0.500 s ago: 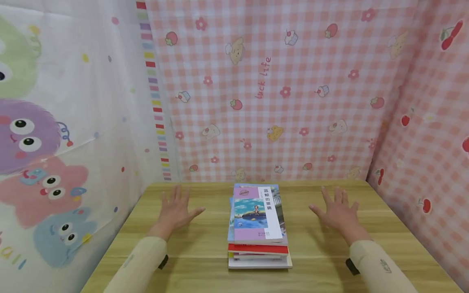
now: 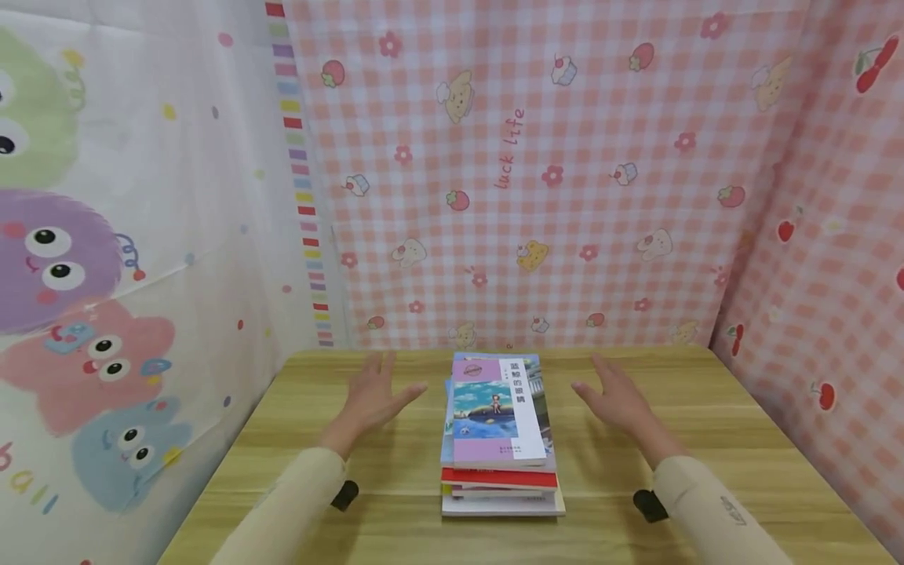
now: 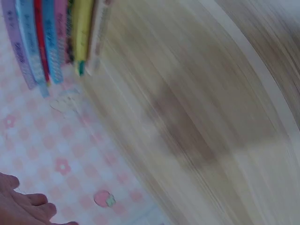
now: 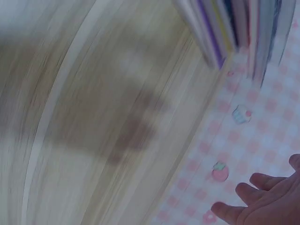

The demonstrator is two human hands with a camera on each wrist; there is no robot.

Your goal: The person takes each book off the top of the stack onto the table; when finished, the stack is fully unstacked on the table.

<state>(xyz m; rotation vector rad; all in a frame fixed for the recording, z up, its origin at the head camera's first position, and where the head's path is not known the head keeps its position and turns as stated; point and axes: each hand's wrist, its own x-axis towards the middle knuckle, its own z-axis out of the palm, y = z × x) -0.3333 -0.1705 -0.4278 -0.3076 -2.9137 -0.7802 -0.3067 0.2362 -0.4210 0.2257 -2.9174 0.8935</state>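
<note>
1. Pink-and-white checked cloth [image 2: 438, 157] forms my rear and right background; a white curtain [image 2: 205, 212] with cartoon figures hangs at the left; a wood-grain table [image 2: 395, 486] lies in front of me.
2. Position of load: a stack of books [image 2: 500, 439] sits near the middle of the table, between my hands; its top book [image 2: 487, 412] lies face up, with a purple border, a blue picture and a white strip of vertical characters; a red book [image 2: 497, 477] lies lower down; the edges are slightly out of line.
3. Left hand [image 2: 370, 396]: wide, fingers extended, thumb toward the stack; I have hold of nothing; hand and books are apart.
4. Right hand [image 2: 617, 400]: fingers extended, thumb toward the stack; I grip nothing; hand and books are apart.
5. Forearms: pale sleeves [image 2: 289, 502]; a black fitting [image 2: 345, 496] shows beside my left cuff.
6. Wrist views: coloured spines appear upper left in the left; blurred book edges appear upper right in the right.
</note>
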